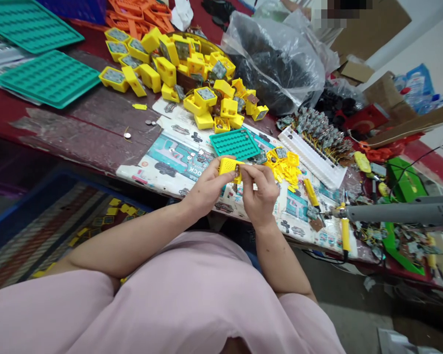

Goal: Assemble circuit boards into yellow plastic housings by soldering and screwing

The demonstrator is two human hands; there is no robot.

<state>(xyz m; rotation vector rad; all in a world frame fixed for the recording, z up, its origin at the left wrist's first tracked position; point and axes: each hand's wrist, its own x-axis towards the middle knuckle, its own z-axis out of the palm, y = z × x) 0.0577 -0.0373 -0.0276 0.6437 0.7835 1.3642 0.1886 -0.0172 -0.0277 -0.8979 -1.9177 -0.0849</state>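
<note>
A small yellow plastic casing (227, 166) with a grid of tiny holes is gripped in my left hand (205, 189), the thumb across its lower side. At the casing's right end, my right hand (260, 191) has its thumb and index finger pinched together beside an open compartment with metal parts. Whatever those fingertips hold is too small to make out. Just beyond my hands lies a green tray (236, 143) with rows of pockets. Loose small yellow plastic pieces (286, 172) are heaped right of my right hand.
Yellow casings (166, 71) pile up at the back. A white rack (313, 157) holds wired circuit boards. On the right, a grey power tool (391, 212) juts over the table near a yellow-handled tool (345, 233). A blue-rimmed crate (33, 201) stands below the left edge.
</note>
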